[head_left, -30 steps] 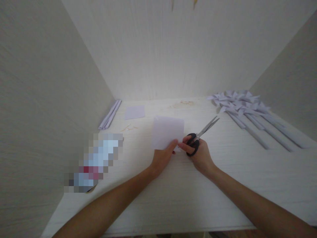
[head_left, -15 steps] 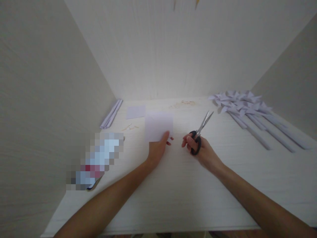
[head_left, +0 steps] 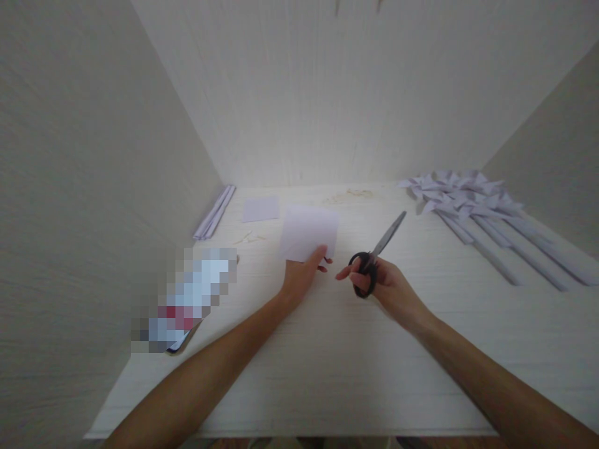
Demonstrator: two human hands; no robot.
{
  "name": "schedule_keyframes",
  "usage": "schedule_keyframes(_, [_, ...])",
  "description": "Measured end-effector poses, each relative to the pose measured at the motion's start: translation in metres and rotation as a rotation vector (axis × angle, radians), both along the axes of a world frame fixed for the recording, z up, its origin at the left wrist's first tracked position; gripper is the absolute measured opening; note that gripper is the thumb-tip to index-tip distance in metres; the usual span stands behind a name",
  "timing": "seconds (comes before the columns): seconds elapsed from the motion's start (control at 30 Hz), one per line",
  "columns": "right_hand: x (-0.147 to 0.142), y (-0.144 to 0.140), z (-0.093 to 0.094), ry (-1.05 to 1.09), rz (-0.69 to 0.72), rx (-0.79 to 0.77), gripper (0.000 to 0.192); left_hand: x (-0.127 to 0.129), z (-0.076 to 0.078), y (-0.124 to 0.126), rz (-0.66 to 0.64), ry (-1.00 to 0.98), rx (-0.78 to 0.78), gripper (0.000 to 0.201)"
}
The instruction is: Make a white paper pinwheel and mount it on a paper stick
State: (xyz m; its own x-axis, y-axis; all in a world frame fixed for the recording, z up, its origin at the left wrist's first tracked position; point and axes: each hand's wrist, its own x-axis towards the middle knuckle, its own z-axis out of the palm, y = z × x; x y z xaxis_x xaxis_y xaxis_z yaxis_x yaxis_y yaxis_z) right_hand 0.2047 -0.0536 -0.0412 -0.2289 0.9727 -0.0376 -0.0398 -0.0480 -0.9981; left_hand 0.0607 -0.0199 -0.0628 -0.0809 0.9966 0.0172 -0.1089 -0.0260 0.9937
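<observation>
Pinching paper (head_left: 309,232) in left hand (head_left: 302,274), gripping closed scissors (head_left: 374,255) in right hand (head_left: 381,284), above pale wood-grain table (head_left: 327,349) boxed by matching walls (head_left: 70,187).

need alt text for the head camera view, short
The left hand holds a pale lilac paper sheet by its near edge, while the right hand grips black-handled metal scissors with blades closed, above a white table. Folded lilac paper pinwheels lie far right.
</observation>
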Motion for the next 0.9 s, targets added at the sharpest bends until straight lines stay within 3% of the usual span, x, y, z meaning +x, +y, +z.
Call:
schedule_keyframes(0.27, [-0.004,0.003,-0.011,0.043,-0.116,-0.037,0.026,0.006,0.007,-0.008,-0.059,0.057,-0.095,0.014])
schedule_keyframes(0.47, [0.0,0.005,-0.017,0.125,-0.109,0.001,0.021,0.006,0.005,-0.007,-0.057,0.065,-0.119,0.017])
schedule_keyframes(0.7, [0.002,0.007,-0.021,0.22,-0.161,-0.013,0.02,0.003,0.01,-0.008,-0.212,0.135,-0.094,0.013])
schedule_keyframes(0.9, [0.002,0.007,-0.019,0.227,-0.206,-0.043,0.018,0.004,0.007,-0.008,-0.223,0.152,-0.105,0.018])
